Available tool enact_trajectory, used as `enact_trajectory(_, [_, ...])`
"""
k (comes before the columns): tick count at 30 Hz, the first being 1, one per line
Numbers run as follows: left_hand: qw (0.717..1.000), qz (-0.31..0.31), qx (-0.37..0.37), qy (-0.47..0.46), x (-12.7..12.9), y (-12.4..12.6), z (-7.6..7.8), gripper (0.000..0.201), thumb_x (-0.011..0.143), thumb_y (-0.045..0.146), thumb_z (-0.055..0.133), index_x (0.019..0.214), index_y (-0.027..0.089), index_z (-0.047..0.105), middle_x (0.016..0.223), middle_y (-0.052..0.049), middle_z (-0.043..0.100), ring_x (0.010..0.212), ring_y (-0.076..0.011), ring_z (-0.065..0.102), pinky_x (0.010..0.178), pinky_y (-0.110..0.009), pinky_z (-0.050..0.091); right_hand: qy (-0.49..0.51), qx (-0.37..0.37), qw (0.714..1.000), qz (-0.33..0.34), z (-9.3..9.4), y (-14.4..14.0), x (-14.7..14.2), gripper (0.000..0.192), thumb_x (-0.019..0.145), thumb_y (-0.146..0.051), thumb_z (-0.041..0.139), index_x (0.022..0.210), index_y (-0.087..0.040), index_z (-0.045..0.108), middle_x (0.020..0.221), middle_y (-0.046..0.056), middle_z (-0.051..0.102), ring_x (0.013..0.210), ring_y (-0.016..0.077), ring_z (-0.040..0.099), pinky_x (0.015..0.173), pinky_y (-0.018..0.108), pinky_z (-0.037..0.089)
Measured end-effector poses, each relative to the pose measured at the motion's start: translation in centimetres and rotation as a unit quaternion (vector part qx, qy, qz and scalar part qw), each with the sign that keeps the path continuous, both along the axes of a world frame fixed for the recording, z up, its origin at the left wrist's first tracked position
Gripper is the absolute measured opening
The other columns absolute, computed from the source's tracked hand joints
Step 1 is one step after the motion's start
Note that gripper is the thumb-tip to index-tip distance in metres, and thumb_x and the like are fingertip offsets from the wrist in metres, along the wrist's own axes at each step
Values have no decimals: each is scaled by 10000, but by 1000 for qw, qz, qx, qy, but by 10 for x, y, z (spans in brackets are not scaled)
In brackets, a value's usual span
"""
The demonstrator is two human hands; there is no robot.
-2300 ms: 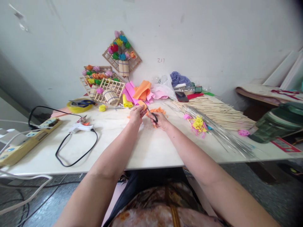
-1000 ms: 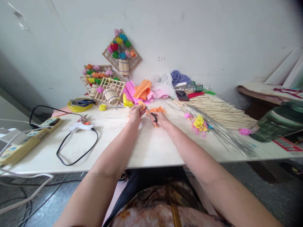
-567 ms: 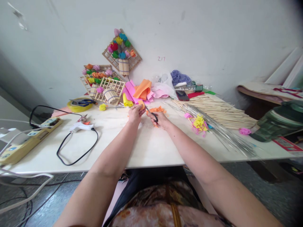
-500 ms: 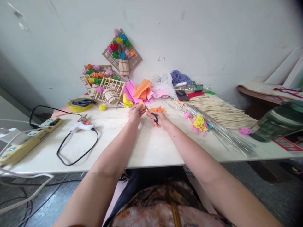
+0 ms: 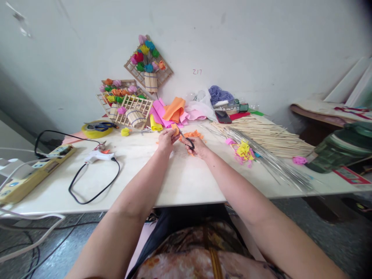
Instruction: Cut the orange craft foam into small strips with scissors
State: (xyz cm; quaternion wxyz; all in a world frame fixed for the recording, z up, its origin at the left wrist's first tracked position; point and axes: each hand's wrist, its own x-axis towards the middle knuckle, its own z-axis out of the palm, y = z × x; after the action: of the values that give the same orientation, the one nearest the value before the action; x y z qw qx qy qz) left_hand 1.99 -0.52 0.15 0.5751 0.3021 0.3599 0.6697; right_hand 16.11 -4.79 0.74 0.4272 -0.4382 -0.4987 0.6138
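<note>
A small orange paper piece [image 5: 174,129] is being pinched between the fingertips of the left hand [image 5: 166,140], just above the white table [image 5: 186,182], near its middle and toward the far side. The piece is appearing flat and bright orange; its outline is too small to be made out. A pair of black-handled scissors [image 5: 186,140] is being gripped by the right hand [image 5: 197,147], fingers closed through the loops, with the blades being pointed up and left at the piece. Whether the blades are touching the paper cannot be told.

Orange scraps [image 5: 193,135] are lying just beyond the right hand. Further off, folded sheets of pink and orange paper [image 5: 173,110] are being kept against the wall, beside wooden lattice frames with paper flowers [image 5: 128,102]. To the right, a bundle of wooden sticks [image 5: 267,137] and thin wires [image 5: 270,162] is spread across the table, with yellow and pink cuttings [image 5: 243,152] lying on it. To the left, a glue gun [image 5: 97,155] with a black cord, a power strip [image 5: 31,174], and a yellow tape roll [image 5: 94,131] are being kept well apart from the hands. The space between hands and near edge is being left unobstructed.
</note>
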Motion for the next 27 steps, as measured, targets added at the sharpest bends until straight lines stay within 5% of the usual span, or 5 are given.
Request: enact_trajectory(27, [1000,20,-17,-2,-3,3,0,128,676,136,716,727,153,600,699,-22,684,663,-134,694,706,-256,550,-18,-16,1000,-15,-2,4,-3,106,911,-247,651,879,-146,643,451,-79,455,316,47,349,307,152,204])
